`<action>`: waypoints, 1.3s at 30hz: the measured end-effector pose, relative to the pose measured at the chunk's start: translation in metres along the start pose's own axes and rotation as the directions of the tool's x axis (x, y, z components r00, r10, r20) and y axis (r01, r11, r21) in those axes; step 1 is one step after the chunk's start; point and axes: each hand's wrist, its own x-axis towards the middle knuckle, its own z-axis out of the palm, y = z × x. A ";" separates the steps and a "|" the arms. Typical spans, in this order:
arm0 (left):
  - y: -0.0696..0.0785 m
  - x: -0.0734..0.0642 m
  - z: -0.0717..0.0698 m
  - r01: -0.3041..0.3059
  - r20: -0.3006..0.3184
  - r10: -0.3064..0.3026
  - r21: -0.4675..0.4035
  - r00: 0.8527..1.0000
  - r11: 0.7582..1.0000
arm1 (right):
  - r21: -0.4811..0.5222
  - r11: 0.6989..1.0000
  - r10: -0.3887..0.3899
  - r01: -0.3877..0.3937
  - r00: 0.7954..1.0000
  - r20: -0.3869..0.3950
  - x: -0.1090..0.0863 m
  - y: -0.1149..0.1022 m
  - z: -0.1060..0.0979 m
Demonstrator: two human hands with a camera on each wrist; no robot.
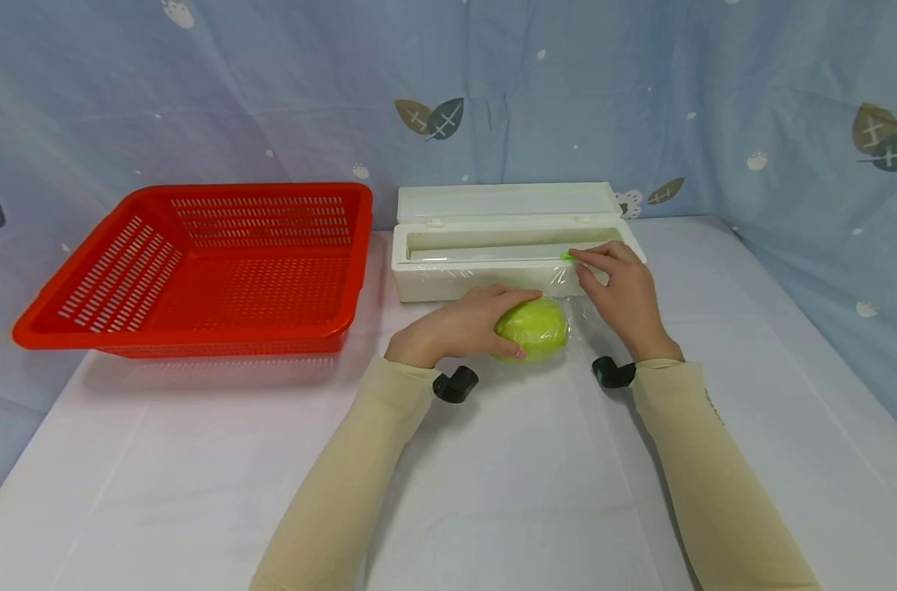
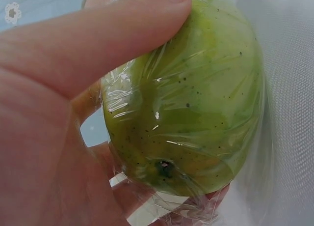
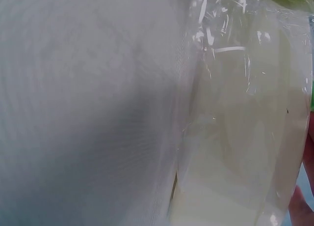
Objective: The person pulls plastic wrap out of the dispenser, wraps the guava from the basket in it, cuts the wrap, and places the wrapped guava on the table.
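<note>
My left hand (image 1: 473,324) grips a round green fruit (image 1: 534,330) wrapped in clear film, its thumb on the near side. Close up in the left wrist view, the fruit (image 2: 191,103) shows dark specks and a dark stem end under wrinkled film. Clear film (image 1: 562,281) runs from it up to a white cling film dispenser box (image 1: 448,283), whose lid stands open. With thumb and fingertips my right hand (image 1: 629,287) pinches a small bright green slider (image 1: 567,255) on the box's front edge. Film (image 3: 240,103) covers the box front in the right wrist view.
A red perforated plastic basket (image 1: 244,335) stands on the left side of the white-covered table (image 1: 492,492). Behind everything hangs a blue curtain (image 1: 566,107) with leaf prints. The dispenser's raised lid (image 1: 503,203) leans near the curtain.
</note>
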 end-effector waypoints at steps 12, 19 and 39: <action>0.005 0.007 0.004 -0.042 -0.014 0.042 -0.007 0.999 0.999 | -0.024 1.000 0.007 -0.007 0.999 0.036 -0.003 0.002 -0.009; 0.004 0.006 0.002 -0.038 -0.006 0.038 0.003 0.999 0.999 | -0.033 0.999 -0.005 0.007 0.999 0.046 -0.002 0.002 -0.006; 0.000 0.001 0.000 -0.005 -0.002 0.005 0.009 1.000 1.000 | -0.016 0.999 -0.035 0.036 0.997 0.067 0.001 -0.005 0.002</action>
